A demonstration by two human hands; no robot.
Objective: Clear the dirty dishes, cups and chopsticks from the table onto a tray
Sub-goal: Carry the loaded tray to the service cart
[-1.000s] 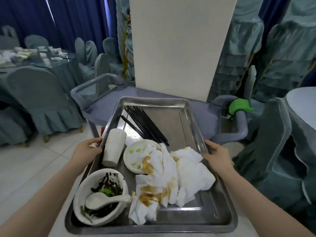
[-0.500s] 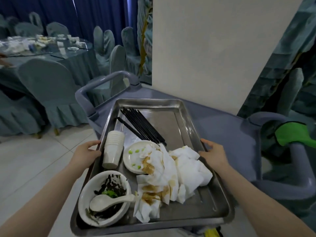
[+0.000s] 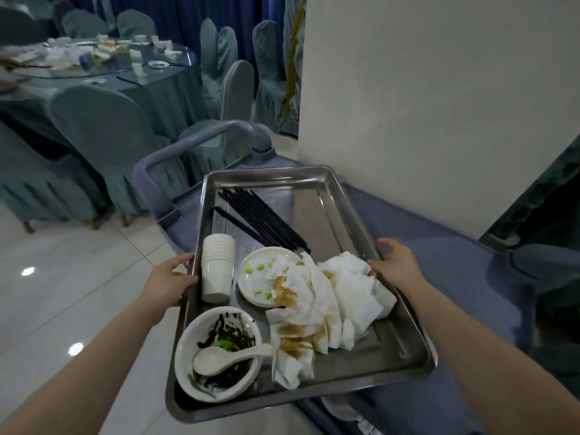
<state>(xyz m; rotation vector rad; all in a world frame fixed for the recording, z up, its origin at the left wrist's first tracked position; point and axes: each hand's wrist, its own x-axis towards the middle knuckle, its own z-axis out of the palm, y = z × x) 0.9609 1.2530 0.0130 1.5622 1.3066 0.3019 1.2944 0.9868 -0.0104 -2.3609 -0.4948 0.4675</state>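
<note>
Both hands grip the tray's [image 3: 317, 180] long rims, left hand [image 3: 168, 282] curled on one, right hand [image 3: 397, 265] on the other; it sits over a cart [image 3: 439, 246], carrying chopsticks [image 3: 263, 219], cups [image 3: 217, 268], plate [image 3: 254, 279], bowl [image 3: 219, 353], napkins [image 3: 329, 302].

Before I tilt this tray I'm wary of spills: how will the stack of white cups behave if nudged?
The stack of white cups stands tall and narrow, so it will probably tip easily. Nothing braces it except perhaps the tray wall beside it. The cups look thin and disposable, likely light, so a slight tilt may slide them on the smooth metal.
</note>
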